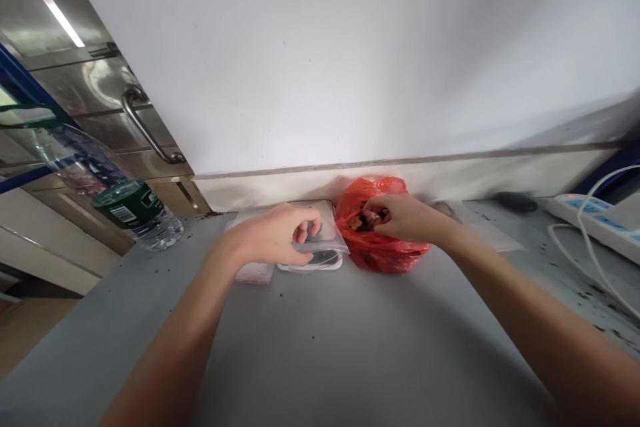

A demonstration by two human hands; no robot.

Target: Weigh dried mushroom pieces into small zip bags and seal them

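My left hand hovers over a clear plastic zip bag, thumb and forefinger apart and the other fingers curled. The bag lies on a small white scale with a dark display. At the mouth of a red plastic bag, my right hand has its fingertips pinched together among dark brown, crumbly pieces. What sits between those fingertips is too small to make out.
A large water bottle with a green label stands at left. Flat plastic packets lie beside the scale. Right of the red bag are another clear bag, a black object, a white device with a cable, and dark crumbs. A wall rises behind.
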